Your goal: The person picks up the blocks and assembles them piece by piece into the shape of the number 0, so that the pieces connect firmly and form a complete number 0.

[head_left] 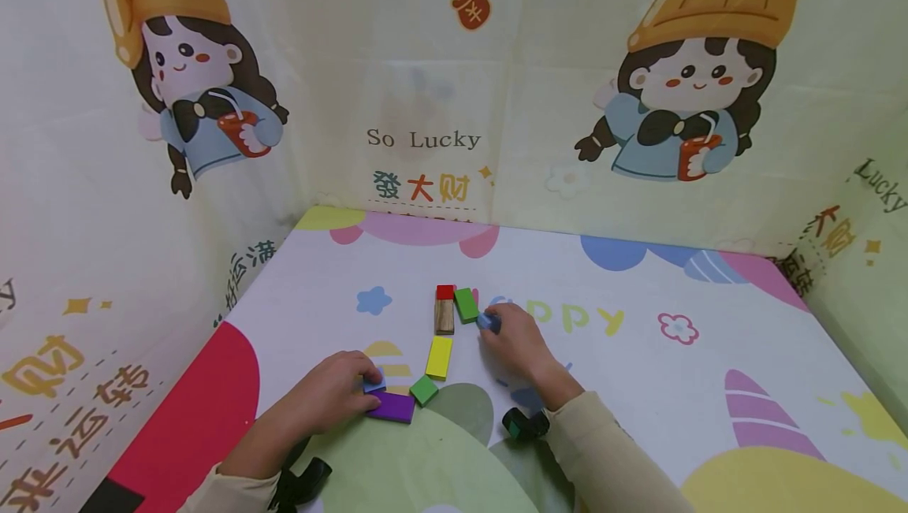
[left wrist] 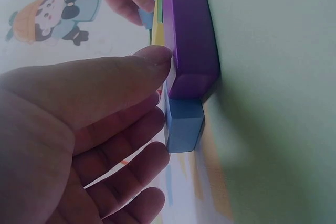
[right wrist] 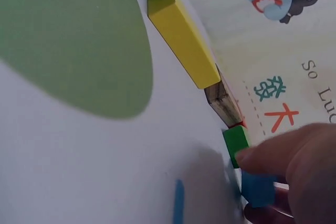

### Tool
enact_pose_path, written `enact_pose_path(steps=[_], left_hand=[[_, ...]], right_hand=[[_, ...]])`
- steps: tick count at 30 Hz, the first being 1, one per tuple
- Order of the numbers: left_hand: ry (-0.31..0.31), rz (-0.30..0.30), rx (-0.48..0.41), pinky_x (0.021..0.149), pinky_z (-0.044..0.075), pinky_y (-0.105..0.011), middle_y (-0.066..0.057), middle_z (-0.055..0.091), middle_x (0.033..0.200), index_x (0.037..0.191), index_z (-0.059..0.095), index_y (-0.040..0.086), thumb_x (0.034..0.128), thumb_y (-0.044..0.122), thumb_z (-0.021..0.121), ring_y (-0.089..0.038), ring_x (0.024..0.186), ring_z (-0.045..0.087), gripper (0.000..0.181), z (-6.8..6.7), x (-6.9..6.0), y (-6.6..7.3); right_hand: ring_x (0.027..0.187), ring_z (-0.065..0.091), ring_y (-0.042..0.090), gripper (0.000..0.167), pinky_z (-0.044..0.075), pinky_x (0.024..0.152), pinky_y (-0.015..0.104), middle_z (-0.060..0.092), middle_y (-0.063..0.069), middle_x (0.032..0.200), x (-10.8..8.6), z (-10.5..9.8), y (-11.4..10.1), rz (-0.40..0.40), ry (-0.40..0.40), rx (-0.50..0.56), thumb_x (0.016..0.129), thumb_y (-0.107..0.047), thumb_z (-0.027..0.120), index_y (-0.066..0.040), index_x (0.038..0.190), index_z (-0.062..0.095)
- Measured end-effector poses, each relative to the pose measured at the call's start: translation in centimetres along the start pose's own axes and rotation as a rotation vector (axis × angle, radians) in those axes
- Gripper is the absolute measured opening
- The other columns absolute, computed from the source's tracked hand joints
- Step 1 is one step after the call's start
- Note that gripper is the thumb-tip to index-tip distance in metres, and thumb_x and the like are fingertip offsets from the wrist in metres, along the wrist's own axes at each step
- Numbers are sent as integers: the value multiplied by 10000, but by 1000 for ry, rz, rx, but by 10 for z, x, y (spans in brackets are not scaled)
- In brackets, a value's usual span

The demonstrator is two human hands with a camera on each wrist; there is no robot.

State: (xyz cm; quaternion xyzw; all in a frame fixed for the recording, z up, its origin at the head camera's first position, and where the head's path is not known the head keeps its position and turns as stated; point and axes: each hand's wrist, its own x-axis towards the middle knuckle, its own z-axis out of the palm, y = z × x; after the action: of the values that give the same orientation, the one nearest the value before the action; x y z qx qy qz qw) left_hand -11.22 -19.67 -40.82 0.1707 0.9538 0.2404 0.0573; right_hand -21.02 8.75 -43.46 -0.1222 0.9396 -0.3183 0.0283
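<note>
My right hand [head_left: 516, 340] pinches a blue block [right wrist: 257, 188] between thumb and fingers, at the end of a green block [head_left: 466, 305]. With its thumb against a purple block [head_left: 391, 407], my left hand [head_left: 322, 393] lies at the near end of the row. Its other fingertips are close to or touching a second blue block [left wrist: 185, 125] beside the purple one; they do not wrap round either. A small green block [head_left: 424, 390], a yellow block [head_left: 439, 358], a wood-grain block [head_left: 444, 316] and a red block [head_left: 444, 292] continue the curved row.
The blocks stand on a printed tabletop [head_left: 610, 371] with coloured shapes and letters. Printed cloth walls [head_left: 525, 87] rise at the back and both sides. Dark wrist straps or mounts [head_left: 525, 424] sit under the sleeves.
</note>
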Motion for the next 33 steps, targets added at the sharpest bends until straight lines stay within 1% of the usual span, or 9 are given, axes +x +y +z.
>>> enact_pose_path(steps=[3, 8, 15, 17, 19, 23, 28, 33], left_hand=[[-1, 0, 1, 877, 525, -434, 71, 645, 922, 902, 736, 101, 764, 148, 870, -218, 947, 615, 198, 0, 0, 0], [-4, -6, 2, 886, 523, -438, 72, 648, 924, 905, 737, 103, 765, 156, 872, -216, 951, 614, 202, 0, 0, -1], [0, 6, -9, 875, 525, -436, 69, 648, 923, 902, 735, 102, 768, 148, 866, -221, 945, 613, 194, 0, 0, 0], [-1, 9, -8, 876, 525, -438, 69, 648, 923, 902, 735, 101, 769, 146, 865, -224, 948, 613, 192, 0, -1, 0], [0, 11, -4, 875, 525, -438, 68, 649, 920, 902, 736, 99, 768, 150, 865, -223, 944, 614, 193, 0, 0, 0], [3, 12, 4, 869, 525, -428, 70, 651, 922, 904, 738, 98, 767, 157, 868, -213, 934, 614, 198, 0, 0, -1], [1, 2, -1, 870, 526, -427, 66, 652, 929, 905, 739, 99, 767, 157, 869, -214, 939, 613, 198, 0, 0, -1], [-2, -5, -9, 872, 527, -430, 65, 654, 930, 907, 740, 97, 767, 153, 869, -216, 943, 614, 199, 0, 0, 0]], right_hand=[[1202, 555, 322, 396, 452, 1034, 475, 603, 163, 1303, 0, -2, 1, -15, -18, -10, 934, -190, 688, 13, 1270, 642], [1298, 506, 352, 404, 402, 1077, 492, 580, 176, 1361, -1, -4, 0, -31, -52, -35, 940, -161, 645, 33, 1294, 633], [1243, 539, 345, 399, 423, 1057, 496, 601, 180, 1314, -2, -4, 1, -5, -44, -16, 945, -153, 652, 43, 1291, 622], [1249, 535, 340, 416, 423, 1059, 490, 596, 176, 1324, -2, -5, 2, 4, -55, -24, 942, -161, 662, 41, 1303, 615], [1266, 527, 340, 419, 419, 1063, 487, 591, 178, 1337, -2, -6, 2, -7, -69, -48, 939, -143, 659, 48, 1309, 610], [1262, 532, 336, 360, 414, 1066, 490, 601, 181, 1321, -2, -9, 3, -24, -83, -74, 942, -79, 629, 49, 1279, 632], [1193, 562, 331, 284, 433, 1046, 497, 625, 178, 1262, -2, -13, 5, -16, -70, -72, 931, -58, 640, 21, 1202, 678], [1164, 582, 342, 266, 442, 1032, 487, 648, 192, 1202, -1, -16, 9, -53, -18, -87, 906, -29, 636, 42, 1157, 690]])
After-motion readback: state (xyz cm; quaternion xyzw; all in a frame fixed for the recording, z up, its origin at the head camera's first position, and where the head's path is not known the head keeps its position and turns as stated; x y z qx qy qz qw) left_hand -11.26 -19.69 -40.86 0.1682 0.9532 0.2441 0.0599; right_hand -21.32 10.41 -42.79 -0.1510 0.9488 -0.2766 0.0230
